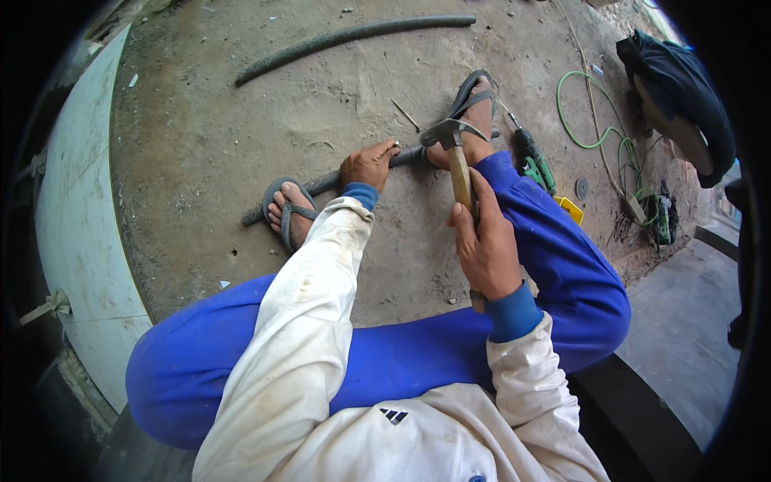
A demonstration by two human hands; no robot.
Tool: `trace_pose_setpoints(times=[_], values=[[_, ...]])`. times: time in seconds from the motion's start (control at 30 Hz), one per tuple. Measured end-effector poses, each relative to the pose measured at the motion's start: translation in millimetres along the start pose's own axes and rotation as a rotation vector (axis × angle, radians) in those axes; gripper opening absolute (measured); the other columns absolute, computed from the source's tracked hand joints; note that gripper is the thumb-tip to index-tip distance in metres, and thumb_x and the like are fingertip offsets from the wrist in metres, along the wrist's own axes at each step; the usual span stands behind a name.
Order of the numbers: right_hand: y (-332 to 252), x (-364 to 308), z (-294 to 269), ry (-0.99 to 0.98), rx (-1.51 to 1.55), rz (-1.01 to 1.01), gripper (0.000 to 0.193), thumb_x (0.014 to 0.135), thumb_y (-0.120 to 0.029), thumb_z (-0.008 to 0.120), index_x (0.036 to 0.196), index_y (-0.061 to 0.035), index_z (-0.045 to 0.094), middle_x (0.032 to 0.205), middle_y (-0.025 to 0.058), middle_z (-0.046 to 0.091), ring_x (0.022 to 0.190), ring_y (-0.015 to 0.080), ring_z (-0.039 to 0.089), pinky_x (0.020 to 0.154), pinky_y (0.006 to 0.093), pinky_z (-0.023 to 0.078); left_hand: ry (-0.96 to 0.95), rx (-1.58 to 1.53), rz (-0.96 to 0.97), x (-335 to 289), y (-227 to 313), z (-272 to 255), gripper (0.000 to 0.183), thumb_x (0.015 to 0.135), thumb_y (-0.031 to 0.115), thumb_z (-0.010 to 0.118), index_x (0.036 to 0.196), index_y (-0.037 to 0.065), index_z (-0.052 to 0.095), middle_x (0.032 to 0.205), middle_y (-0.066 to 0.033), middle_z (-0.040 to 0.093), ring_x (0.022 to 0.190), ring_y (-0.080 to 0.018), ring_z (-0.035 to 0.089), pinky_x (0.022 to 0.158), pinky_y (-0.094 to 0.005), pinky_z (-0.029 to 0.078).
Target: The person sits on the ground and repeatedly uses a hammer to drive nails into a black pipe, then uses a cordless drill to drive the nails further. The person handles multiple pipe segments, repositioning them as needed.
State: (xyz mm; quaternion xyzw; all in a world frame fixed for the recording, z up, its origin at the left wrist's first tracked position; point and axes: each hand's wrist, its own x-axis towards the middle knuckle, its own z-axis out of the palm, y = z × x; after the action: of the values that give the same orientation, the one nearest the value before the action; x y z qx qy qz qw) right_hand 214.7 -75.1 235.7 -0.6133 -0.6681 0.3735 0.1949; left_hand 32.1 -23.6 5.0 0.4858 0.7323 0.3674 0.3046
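Observation:
A long dark pipe (324, 183) lies slantwise on the dirt floor, pinned near its ends by my two sandalled feet. My left hand (368, 167) rests on its middle, fingers closed, with a small bright metal piece (397, 145) showing at the fingertips. What the piece is cannot be made out. In my right hand (487, 245) is a claw hammer (460, 173), gripped by its wooden handle. The hammer's head is above the pipe's right part, beside my right foot (479, 112). A thin metal rod (405, 115) lies on the ground just beyond the pipe.
Another curved dark pipe (353, 34) lies farther off. To the right are a green power tool (533, 157), a yellow piece (569, 210), a grey disc (581, 189), a green hose (580, 145) and another green tool (662, 219). Someone's dark-clothed leg (683, 88) shows at far right; pale panels (88, 201) stand left.

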Motion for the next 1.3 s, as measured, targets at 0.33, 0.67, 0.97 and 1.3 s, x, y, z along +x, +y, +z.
trace_pose_setpoints(times=[0.33,0.67,0.97,1.3], values=[[36,27,16,-0.034,-0.114,-0.103,0.055,0.103,-0.012,0.063,0.153,0.0003,0.043,0.094,0.0326,0.071,0.086,0.0518,0.071,0.073,0.0561,0.055,0.068,-0.060,-0.074,8,2,5,0.028,0.092,0.032,0.085,0.112,0.013,0.085,0.104,-0.0111,0.082,0.087,-0.0223,0.080,0.079,-0.0342,0.061],[50,31,22,-0.014,-0.130,-0.176,0.055,0.103,-0.011,0.063,0.153,0.0015,0.042,0.093,0.0334,0.071,0.086,0.0523,0.070,0.074,0.0580,0.054,0.066,-0.020,0.016,6,0,4,0.028,0.090,0.030,0.087,0.112,0.013,0.085,0.104,-0.0102,0.083,0.088,-0.0215,0.080,0.078,-0.0339,0.062],[50,40,34,0.001,-0.152,-0.300,0.065,0.102,-0.012,0.063,0.162,-0.0126,0.039,0.098,0.0263,0.072,0.086,0.0481,0.071,0.073,0.0572,0.055,0.054,-0.011,0.066,4,0,4,0.024,0.092,0.026,0.085,0.112,0.013,0.085,0.102,-0.0105,0.082,0.085,-0.0228,0.080,0.075,-0.0355,0.061],[54,50,46,-0.234,-0.379,-0.127,0.069,0.103,-0.018,0.060,0.167,-0.0279,0.036,0.092,0.0221,0.069,0.081,0.0458,0.070,0.073,0.0575,0.055,0.057,0.016,0.099,3,-1,2,0.016,0.095,0.022,0.082,0.109,0.016,0.084,0.097,-0.0113,0.080,0.083,-0.0296,0.078,0.072,-0.0391,0.058]])
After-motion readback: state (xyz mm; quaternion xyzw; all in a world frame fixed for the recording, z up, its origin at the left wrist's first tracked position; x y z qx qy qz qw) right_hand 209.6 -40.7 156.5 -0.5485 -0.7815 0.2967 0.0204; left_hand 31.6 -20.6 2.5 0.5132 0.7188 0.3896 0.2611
